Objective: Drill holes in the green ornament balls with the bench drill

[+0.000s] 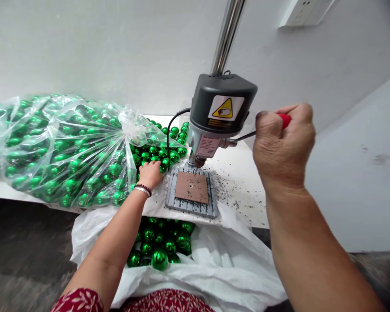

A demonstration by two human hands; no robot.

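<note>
My right hand (pixel 284 143) is wrapped round the red-tipped lever (pixel 285 121) on the right side of a small bench drill (pixel 224 104). Below the drill's bit, a brown square plate (pixel 191 187) with a small hole lies on the grooved metal base (pixel 177 208); no ball is on it. My left hand (pixel 150 174) reaches to the loose shiny green balls (pixel 153 150) left of the drill. Its fingertips are among the balls, and whether they grip one is hidden.
A large clear bag (pixel 61 151) full of green balls lies on the white table (pixel 243 186) at the left. More green balls (pixel 159 258) sit in an open white bag (pixel 227 260) below the table's front edge. Dark shavings surround the base. A black cable (pixel 168 138) hangs left of the drill.
</note>
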